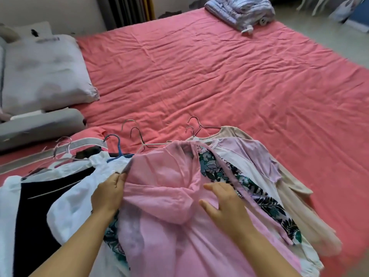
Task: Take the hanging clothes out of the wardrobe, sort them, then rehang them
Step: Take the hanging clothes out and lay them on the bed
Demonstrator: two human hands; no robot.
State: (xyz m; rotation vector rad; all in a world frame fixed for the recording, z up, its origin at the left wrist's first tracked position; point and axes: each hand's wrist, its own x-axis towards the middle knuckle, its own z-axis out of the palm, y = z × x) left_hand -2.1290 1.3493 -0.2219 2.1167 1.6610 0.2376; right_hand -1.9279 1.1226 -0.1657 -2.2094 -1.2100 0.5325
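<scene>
Clothes on hangers are laid in an overlapping pile across the near edge of a bed (219, 66) covered with a creased coral-pink sheet.

Topmost: a sheer pink blouse (169, 206), spread over the middle of the pile. The left hand (107, 194) is placed at the blouse's left edge; its fingers (116, 181) are curled and the fabric edge is pinched between them and the thumb. The right hand (223, 204) is laid on the blouse's right side, palm down, fingers spread and nearly straight, pressed flat on the cloth, nothing gripped.

Under the blouse, to the right: a floral print garment (259, 198) in green, black and white, then a lilac top (247, 154), then a beige garment (299, 188) at the outer right of the pile. To the left: a white garment (79, 196) just beside the left hand, and a dark navy garment (40, 212) lying partly beneath it.

Hanger hooks are seen projecting from the far side of the pile: a blue hanger (117, 144), a white hanger (147, 144), and thin wire hooks (194, 122) above the beige garment's neckline.

At the bed's left: a white pillow (44, 72) and a grey bolster (40, 126). At the far corner, well apart from the pile: a folded pale blue quilt (239, 11).
</scene>
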